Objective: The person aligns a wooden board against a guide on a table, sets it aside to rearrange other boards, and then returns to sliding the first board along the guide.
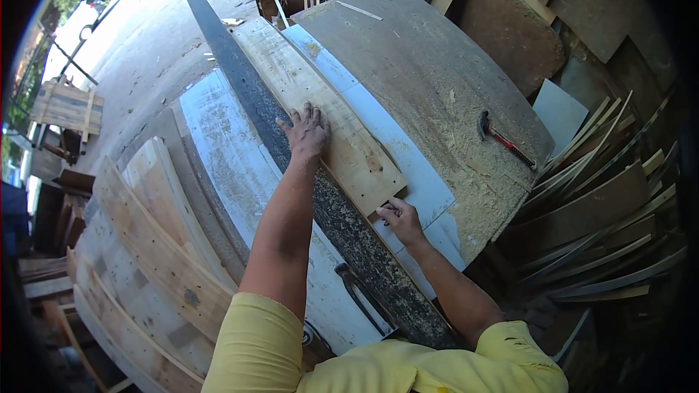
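A pale wooden board (328, 116) with nail holes and a knot lies lengthwise along a long dark speckled beam (349, 233). My left hand (306, 131) rests flat on the board's top face, fingers spread, near the edge beside the beam. At the board's near end is my right hand (402, 220), its fingers curled and closed at the end edge; the fingertips are partly hidden. Under and beside the board runs a light blue-white panel (415, 167), dusted with sawdust.
A claw hammer (502, 140) with a red and black handle lies on the brown, sawdust-covered tabletop (429, 58). Wood strips (619, 211) are heaped on the right. Planks (160, 240) lie at left. A metal handle (360, 298) sits left of the beam.
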Demonstrator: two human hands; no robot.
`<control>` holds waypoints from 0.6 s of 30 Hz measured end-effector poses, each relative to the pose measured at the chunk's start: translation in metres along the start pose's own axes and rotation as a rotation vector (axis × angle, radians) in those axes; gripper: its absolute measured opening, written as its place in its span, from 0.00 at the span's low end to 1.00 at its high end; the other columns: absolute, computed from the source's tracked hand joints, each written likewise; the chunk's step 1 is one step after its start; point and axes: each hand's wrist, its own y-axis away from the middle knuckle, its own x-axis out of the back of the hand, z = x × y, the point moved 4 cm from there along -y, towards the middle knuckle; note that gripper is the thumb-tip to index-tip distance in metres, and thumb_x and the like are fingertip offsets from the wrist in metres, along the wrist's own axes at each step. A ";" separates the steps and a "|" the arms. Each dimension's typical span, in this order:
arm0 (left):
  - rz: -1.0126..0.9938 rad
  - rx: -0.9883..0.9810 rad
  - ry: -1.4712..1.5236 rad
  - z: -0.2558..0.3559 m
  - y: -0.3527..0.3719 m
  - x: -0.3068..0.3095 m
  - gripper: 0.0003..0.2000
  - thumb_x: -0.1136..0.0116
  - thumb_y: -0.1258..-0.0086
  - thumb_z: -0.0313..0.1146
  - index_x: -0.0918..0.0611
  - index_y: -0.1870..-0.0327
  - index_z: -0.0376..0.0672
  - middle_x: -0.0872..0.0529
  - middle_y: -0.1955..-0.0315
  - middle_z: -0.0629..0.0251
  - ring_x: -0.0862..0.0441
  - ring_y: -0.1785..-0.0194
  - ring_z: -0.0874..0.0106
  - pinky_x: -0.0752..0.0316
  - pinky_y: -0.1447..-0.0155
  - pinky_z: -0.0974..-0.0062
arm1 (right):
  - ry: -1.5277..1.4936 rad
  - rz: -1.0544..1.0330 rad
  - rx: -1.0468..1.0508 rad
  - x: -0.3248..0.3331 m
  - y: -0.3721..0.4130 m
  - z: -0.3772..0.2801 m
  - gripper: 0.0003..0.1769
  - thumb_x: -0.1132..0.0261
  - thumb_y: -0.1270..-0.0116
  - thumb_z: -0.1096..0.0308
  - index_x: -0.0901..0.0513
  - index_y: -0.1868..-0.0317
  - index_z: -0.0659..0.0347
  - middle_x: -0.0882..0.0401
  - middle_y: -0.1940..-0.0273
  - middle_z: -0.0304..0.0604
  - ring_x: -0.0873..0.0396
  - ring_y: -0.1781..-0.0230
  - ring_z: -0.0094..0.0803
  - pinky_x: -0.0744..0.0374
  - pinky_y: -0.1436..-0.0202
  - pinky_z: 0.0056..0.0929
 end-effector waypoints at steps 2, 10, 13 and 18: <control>-0.003 0.000 -0.007 -0.001 -0.002 0.000 0.30 0.66 0.23 0.54 0.36 0.24 0.51 0.45 0.22 0.68 0.50 0.20 0.51 0.67 0.24 0.32 | -0.003 -0.005 0.001 0.000 -0.002 -0.002 0.12 0.30 0.36 0.63 0.19 0.66 0.65 0.20 0.71 0.36 0.26 0.72 0.19 0.25 0.68 0.22; -0.011 0.003 -0.013 -0.004 -0.009 0.001 0.30 0.67 0.23 0.54 0.37 0.24 0.51 0.45 0.21 0.68 0.51 0.20 0.51 0.67 0.23 0.34 | -0.019 -0.030 -0.034 -0.004 -0.007 -0.007 0.11 0.31 0.35 0.63 0.18 0.66 0.63 0.20 0.72 0.34 0.26 0.72 0.19 0.25 0.68 0.22; -0.010 0.001 -0.014 -0.005 -0.011 0.001 0.30 0.67 0.23 0.53 0.37 0.24 0.51 0.45 0.21 0.68 0.51 0.20 0.51 0.67 0.23 0.34 | -0.001 -0.030 -0.036 -0.004 -0.009 -0.009 0.12 0.31 0.35 0.62 0.18 0.66 0.63 0.20 0.71 0.34 0.26 0.72 0.19 0.25 0.68 0.23; -0.006 0.004 -0.022 -0.006 -0.014 0.003 0.30 0.66 0.23 0.53 0.37 0.24 0.51 0.45 0.22 0.67 0.51 0.20 0.51 0.66 0.23 0.33 | -0.001 -0.039 -0.039 -0.006 -0.014 -0.007 0.12 0.31 0.35 0.61 0.18 0.66 0.63 0.21 0.71 0.34 0.26 0.72 0.19 0.25 0.69 0.23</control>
